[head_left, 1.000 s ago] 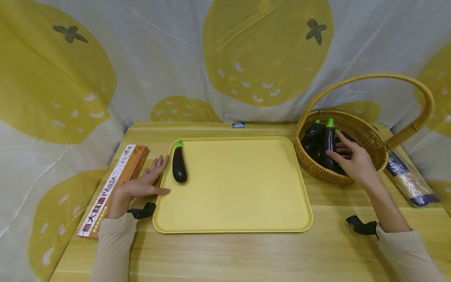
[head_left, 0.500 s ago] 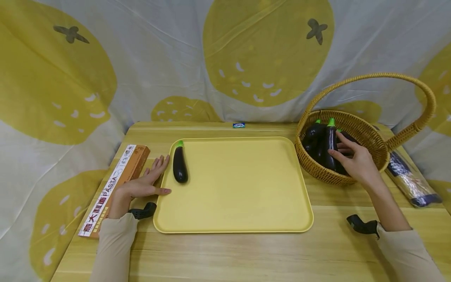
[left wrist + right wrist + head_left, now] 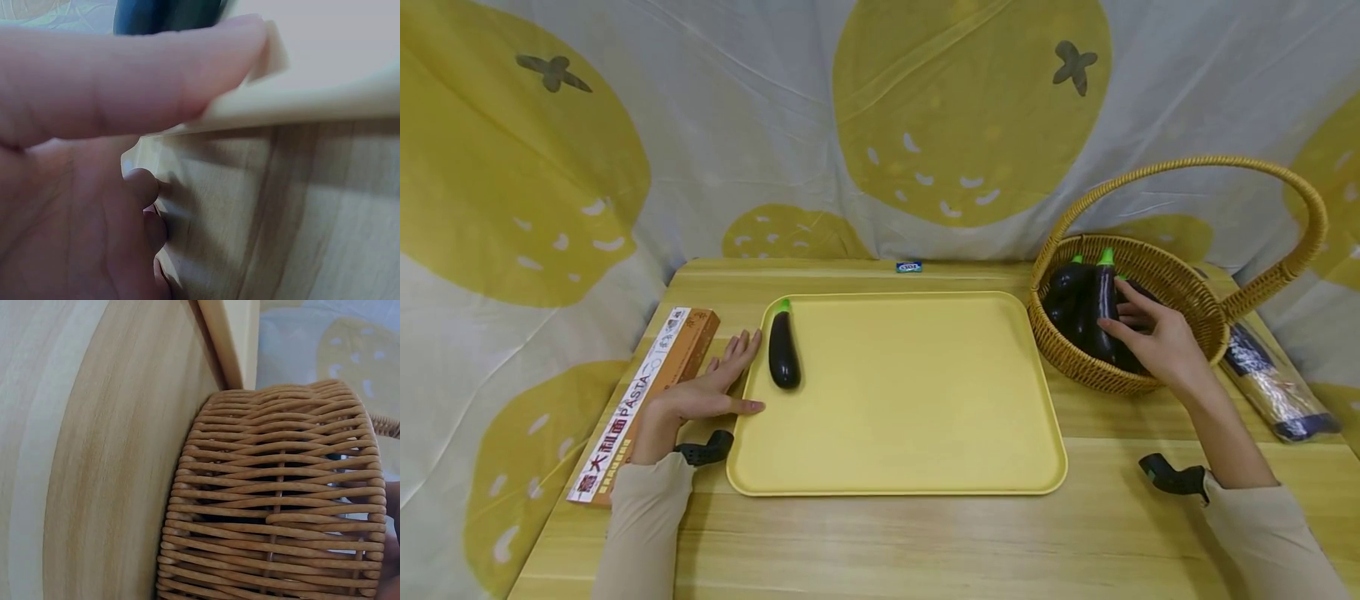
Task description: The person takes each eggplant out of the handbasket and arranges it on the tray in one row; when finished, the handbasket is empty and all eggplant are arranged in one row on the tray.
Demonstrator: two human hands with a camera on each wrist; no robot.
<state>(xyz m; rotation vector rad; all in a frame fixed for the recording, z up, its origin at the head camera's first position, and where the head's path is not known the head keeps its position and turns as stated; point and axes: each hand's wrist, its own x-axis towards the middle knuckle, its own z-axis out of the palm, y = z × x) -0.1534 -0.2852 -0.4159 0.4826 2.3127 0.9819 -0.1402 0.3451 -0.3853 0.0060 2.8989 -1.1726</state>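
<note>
My right hand (image 3: pixel 1165 342) reaches into the wicker basket (image 3: pixel 1078 367) and grips a dark eggplant (image 3: pixel 1106 292) with a green stem, thumb on its near side. Other eggplants (image 3: pixel 1063 292) lie beside it in the basket. In the right wrist view, the basket's woven wall (image 3: pixel 275 487) hides most of this hand. My left hand (image 3: pixel 703 396) rests at the left edge of the yellow tray (image 3: pixel 910 400), fingers spread and thumb over the rim. One eggplant (image 3: pixel 783 354) lies upright along the tray's left side, just right of those fingers.
A pasta box (image 3: pixel 640 400) lies left of the tray, beneath the left forearm. To the right of the basket is a clear plastic packet (image 3: pixel 1277 383). A small blue-green packet (image 3: pixel 908 267) sits at the table's back edge. The basket's tall handle (image 3: pixel 1217 160) arches above.
The eggplant in my right hand has risen very slightly within the basket. My left hand and the tray keep their places.
</note>
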